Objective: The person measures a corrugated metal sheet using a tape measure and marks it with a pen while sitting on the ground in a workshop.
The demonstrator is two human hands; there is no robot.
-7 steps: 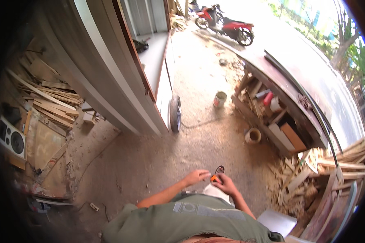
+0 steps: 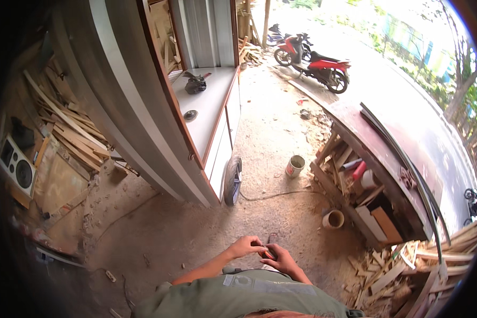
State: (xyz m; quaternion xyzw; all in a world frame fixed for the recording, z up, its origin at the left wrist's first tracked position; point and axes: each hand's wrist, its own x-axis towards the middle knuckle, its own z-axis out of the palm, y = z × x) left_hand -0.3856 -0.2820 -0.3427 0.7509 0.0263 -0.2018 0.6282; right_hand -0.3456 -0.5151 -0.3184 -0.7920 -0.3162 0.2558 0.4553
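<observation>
My left hand (image 2: 246,246) and my right hand (image 2: 280,259) are held together in front of my chest, above a dirt floor. Between their fingertips sits a small dark object with a reddish part (image 2: 269,253); what it is I cannot tell. Both hands pinch it, the left from above left, the right from below right. My olive-green shirt fills the bottom edge.
A white and red-trimmed cart cabinet (image 2: 206,114) with a small wheel (image 2: 231,180) stands ahead left. A dark wooden workbench (image 2: 376,159) stuffed with scraps stands right. A small bucket (image 2: 294,165), a cord, wood offcuts (image 2: 392,275), a speaker (image 2: 17,167) and a red motorbike (image 2: 315,64) are around.
The view has tilted so the cart and motorbike sit lower in the picture. My hands stay together on the small object.
</observation>
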